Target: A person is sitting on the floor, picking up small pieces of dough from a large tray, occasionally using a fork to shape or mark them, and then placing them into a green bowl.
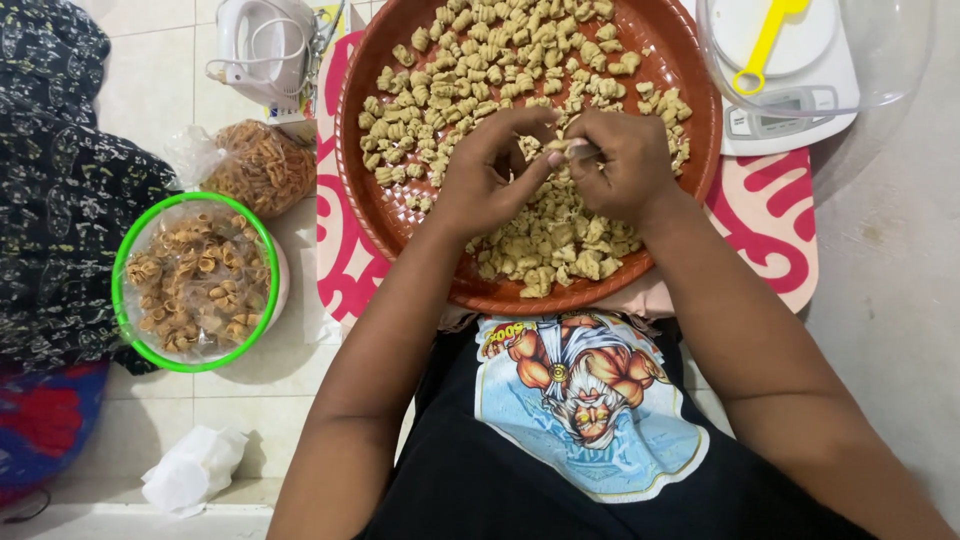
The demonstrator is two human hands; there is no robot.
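Head view, dough piece (577, 150) between both hands' grip

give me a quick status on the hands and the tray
Left hand and right hand pinching one dough piece together. Round tray full of shaped pieces. Nothing blocking.

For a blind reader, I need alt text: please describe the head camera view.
Seen from above, a person's left hand and right hand pinch a small dough piece over a round brown tray of shaped dough pieces. A green-rimmed bowl of fried snacks sits left; a kitchen scale is at upper right.
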